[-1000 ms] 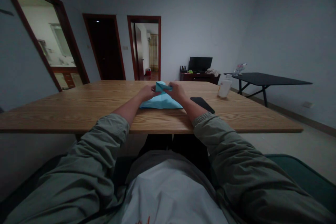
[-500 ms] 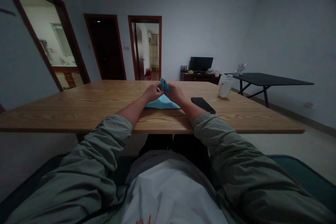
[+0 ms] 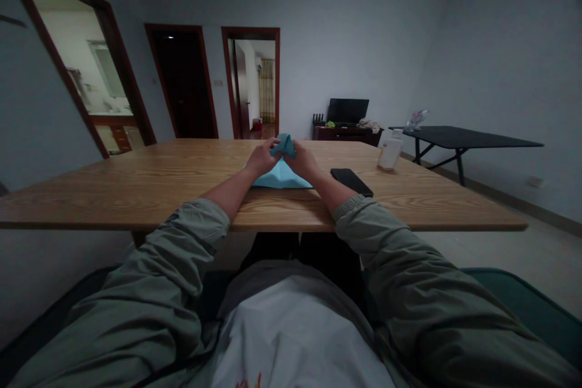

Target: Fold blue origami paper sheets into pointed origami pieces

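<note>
Between my two hands, just above the table, a folded blue sheet (image 3: 284, 145) stands bent into a pointed, angular shape. It looks like paper. My left hand (image 3: 262, 158) pinches its left side with thumb and fingers. On the other side my right hand (image 3: 302, 160) grips the right edge, its fingertips partly hidden behind the sheet. Below both hands, a lighter blue flat piece (image 3: 282, 178) lies on the wooden table (image 3: 159, 185). Whether it joins the folded part, I cannot tell.
Right of my right forearm lies a flat black object (image 3: 351, 182) like a phone. Farther right stands a whitish bottle (image 3: 390, 151). Beyond the table are a black folding table (image 3: 477, 136) and a cabinet with a dark screen (image 3: 348, 111).
The folded blue part has opened wider and shows more surface between my hands. My left fingers have shifted slightly on its left side; the forearms stay in place.
</note>
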Available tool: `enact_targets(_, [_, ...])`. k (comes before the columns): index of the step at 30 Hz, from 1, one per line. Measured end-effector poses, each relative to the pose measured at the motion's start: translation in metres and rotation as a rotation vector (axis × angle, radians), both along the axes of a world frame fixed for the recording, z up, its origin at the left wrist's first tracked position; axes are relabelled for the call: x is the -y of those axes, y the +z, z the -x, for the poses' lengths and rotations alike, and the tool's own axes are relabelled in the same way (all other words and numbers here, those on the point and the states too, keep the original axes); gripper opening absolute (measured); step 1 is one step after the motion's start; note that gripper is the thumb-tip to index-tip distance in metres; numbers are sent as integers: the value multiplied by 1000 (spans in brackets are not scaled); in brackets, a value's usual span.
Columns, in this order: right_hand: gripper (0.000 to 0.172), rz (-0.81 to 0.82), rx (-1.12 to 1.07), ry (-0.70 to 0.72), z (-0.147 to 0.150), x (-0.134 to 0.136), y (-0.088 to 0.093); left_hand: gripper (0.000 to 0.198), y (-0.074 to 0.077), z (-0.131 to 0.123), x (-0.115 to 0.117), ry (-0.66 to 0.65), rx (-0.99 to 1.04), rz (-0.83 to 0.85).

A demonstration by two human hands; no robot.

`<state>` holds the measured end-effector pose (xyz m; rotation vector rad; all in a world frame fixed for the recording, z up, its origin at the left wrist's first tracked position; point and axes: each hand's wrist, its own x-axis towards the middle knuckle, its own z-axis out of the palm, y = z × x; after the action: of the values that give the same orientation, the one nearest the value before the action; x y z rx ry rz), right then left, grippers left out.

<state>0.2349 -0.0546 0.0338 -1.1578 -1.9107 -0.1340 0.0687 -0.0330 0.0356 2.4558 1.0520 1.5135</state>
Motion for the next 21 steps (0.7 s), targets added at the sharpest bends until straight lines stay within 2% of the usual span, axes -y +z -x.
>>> enact_targets(6, [20,-24,-5,-152,-3,-1,3,21,7,-1,11,121,-79,-98])
enact_targets(14, [20,-25,-90,-244,-9,-2,8,21,6,-2,4,73,5,-205])
enact_targets(17, [21,-38,-137,-194,-8,-6,5,22,6,-3,5,47,28,-262])
enact_targets(21, [29,61,-223,59,-5,-15,-2,17,8,-3,10,54,75,-338])
